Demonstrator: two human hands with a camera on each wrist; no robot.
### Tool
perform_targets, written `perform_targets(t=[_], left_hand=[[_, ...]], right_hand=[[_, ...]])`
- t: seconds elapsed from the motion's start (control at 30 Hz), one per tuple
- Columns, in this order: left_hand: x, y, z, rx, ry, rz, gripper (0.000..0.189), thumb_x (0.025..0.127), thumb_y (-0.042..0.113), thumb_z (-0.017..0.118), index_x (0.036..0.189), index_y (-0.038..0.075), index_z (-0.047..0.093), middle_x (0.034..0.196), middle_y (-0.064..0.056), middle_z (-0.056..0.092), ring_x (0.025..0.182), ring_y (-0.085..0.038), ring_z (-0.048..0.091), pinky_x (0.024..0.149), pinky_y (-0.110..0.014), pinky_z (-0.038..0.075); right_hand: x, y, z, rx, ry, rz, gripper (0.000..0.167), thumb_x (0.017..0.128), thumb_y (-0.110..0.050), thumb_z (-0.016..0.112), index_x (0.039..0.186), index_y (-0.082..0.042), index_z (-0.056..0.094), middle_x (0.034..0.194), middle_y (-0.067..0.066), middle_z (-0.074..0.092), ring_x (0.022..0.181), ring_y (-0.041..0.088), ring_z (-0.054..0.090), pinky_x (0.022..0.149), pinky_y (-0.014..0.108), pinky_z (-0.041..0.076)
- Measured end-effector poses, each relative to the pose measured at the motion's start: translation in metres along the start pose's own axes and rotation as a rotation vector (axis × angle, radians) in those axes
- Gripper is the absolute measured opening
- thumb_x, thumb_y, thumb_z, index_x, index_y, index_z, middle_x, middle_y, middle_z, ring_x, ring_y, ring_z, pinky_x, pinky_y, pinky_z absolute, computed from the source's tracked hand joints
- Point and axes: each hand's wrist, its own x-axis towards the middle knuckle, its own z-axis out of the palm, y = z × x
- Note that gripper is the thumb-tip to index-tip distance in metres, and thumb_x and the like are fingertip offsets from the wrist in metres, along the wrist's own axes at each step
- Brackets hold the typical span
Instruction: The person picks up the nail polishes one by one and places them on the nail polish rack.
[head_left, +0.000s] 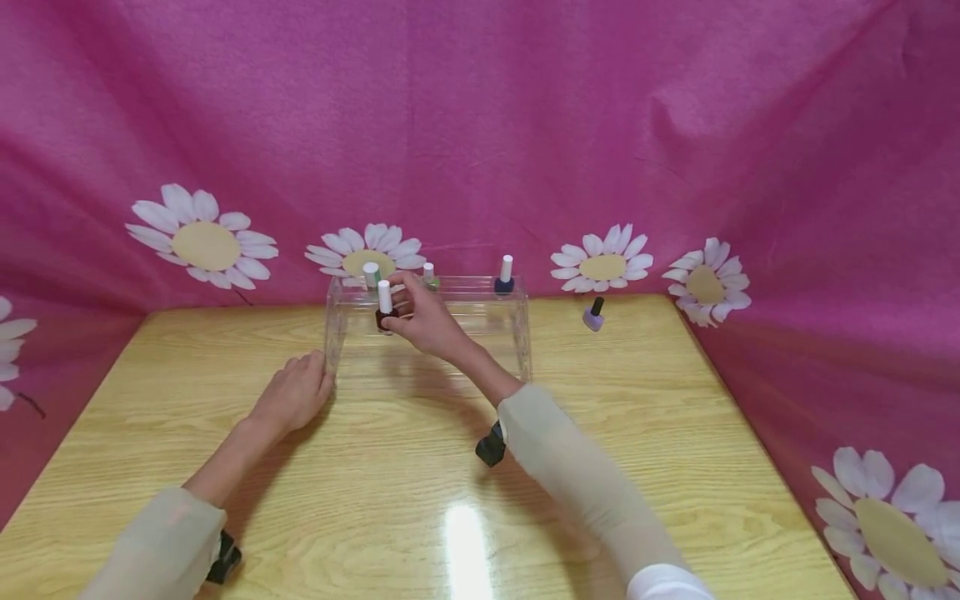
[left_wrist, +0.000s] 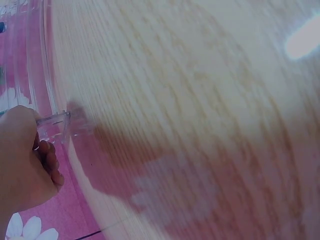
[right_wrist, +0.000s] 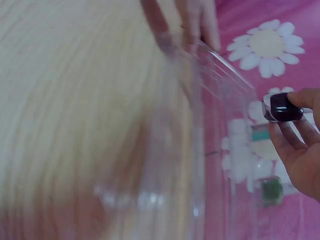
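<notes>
A clear stepped acrylic rack (head_left: 431, 321) stands at the back of the table. In the head view, my right hand (head_left: 429, 321) pinches a dark nail polish bottle (head_left: 386, 308) with a white cap, upright above the rack's left part. The right wrist view shows the dark bottle (right_wrist: 282, 107) between thumb and fingers. My left hand (head_left: 294, 392) grips the rack's near left corner; in the left wrist view its fingers (left_wrist: 50, 162) are curled there. On the rack's top tier are a green bottle (head_left: 372, 275), a light green bottle (head_left: 430, 277) and a dark blue bottle (head_left: 505, 277), all white-capped.
A lilac nail polish bottle (head_left: 593, 317) with a black cap stands on the wooden table (head_left: 390, 483), right of the rack. Pink cloth (head_left: 480, 125) printed with daisies hangs behind the table and along both sides. Black devices (head_left: 491, 446) are strapped at both wrists.
</notes>
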Motion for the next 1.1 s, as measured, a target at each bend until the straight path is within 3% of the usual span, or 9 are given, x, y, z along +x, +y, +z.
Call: perform_targets(t=[0.17,0.33,1.1], left_hand=[[0.001,-0.001,0.001,0.004,0.009,0.006,0.016,0.101,0.016,0.05,0.092,0.002,0.05,0.087,-0.015,0.058,0.084,-0.039,0.055,0.07,-0.053,0.044],[-0.001,0.0,0.002,-0.004,-0.001,-0.002,0.017,0.102,0.016,0.048,0.092,0.003,0.049,0.085,-0.014,0.057,0.082,-0.039,0.055,0.07,-0.053,0.044],[0.0,0.0,0.003,-0.011,-0.007,-0.014,0.017,0.102,0.018,0.046,0.093,0.004,0.047,0.083,-0.011,0.055,0.079,-0.035,0.053,0.067,-0.051,0.044]], right_hand=[[0.003,0.01,0.017,0.014,-0.006,0.0,0.045,0.089,0.012,0.065,0.128,0.002,0.045,0.114,0.025,0.063,0.099,0.03,0.067,0.083,0.029,0.053],[0.004,0.02,0.026,-0.056,-0.002,0.015,0.046,0.09,0.011,0.066,0.131,0.003,0.046,0.115,0.023,0.063,0.103,0.031,0.067,0.082,0.026,0.052],[-0.001,0.039,0.044,-0.103,-0.042,0.072,0.041,0.09,0.006,0.068,0.125,-0.003,0.048,0.11,0.017,0.067,0.102,0.024,0.067,0.079,0.024,0.052]])
